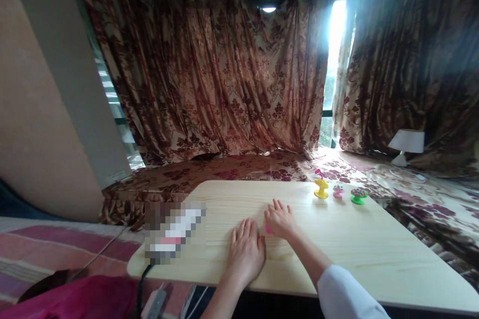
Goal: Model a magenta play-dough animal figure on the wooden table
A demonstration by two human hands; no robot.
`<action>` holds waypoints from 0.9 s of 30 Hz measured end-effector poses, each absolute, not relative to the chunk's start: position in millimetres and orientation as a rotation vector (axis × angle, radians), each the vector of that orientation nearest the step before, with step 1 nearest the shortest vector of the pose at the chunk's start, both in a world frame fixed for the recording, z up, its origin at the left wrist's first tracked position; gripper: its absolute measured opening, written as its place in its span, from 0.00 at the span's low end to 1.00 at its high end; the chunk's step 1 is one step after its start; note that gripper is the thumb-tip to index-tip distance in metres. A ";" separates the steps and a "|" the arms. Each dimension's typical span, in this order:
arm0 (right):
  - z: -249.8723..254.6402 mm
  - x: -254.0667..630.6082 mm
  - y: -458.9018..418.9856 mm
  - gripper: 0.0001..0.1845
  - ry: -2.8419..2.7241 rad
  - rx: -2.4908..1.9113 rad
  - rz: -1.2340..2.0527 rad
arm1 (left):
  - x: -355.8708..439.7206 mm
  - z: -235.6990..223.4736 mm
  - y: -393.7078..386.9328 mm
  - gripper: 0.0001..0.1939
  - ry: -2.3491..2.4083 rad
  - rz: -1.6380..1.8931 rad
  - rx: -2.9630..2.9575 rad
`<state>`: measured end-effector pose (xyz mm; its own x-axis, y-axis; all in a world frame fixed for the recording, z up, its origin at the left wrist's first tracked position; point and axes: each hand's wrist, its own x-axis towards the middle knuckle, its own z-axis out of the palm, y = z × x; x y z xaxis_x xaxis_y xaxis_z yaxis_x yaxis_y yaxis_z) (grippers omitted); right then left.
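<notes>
Patterned curtains [239, 84] are drawn across most of the far window, and a pale wooden table [355, 259] is set before them. On its near middle, the right hand [280, 219] is held palm down with its fingers somewhat spread, and a pink piece [268, 230] is mostly covered by it, only an edge being shown at its left side; whether this is pinched or merely covered cannot be told. Just left and nearer, the left hand [246, 249] is laid flat, fingers extended, with nothing seen to be gripped. Farther off, at the far right of the table, three small pieces are stood in a loose row, apart from both hands: a yellow one [321, 190] topped with a pink curl, a small pink-and-green one [338, 191] and a green one with a dotted pink top [359, 196]. By the look of it, those three are left untouched for now, while the handling of the covered piece is judged unfinished, since it is not yet released. Toward the left edge, a pixelated oblong object [175, 234] is placed, well apart from that row.
</notes>
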<state>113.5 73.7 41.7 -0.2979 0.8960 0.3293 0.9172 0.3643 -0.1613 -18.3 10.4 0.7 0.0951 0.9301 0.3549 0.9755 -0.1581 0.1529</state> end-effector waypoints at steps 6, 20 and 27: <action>13.1 144.0 -31.8 0.26 -2.408 -1.447 -0.074 | -18.8 0.7 8.5 0.27 -1.988 -0.674 -2.266; 44.7 141.0 30.7 0.29 -2.322 -1.500 0.223 | -11.1 38.0 48.6 0.25 -2.017 -0.984 -2.275; 30.5 201.3 -20.2 0.29 -2.393 -1.436 0.250 | 19.7 33.6 15.9 0.23 -1.746 -0.850 -2.647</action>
<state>201.3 -20.2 30.5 -0.4326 0.8801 0.1959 0.8206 0.4743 -0.3188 19.7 15.9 33.6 0.3036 0.8899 0.3404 0.8170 -0.4270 0.3875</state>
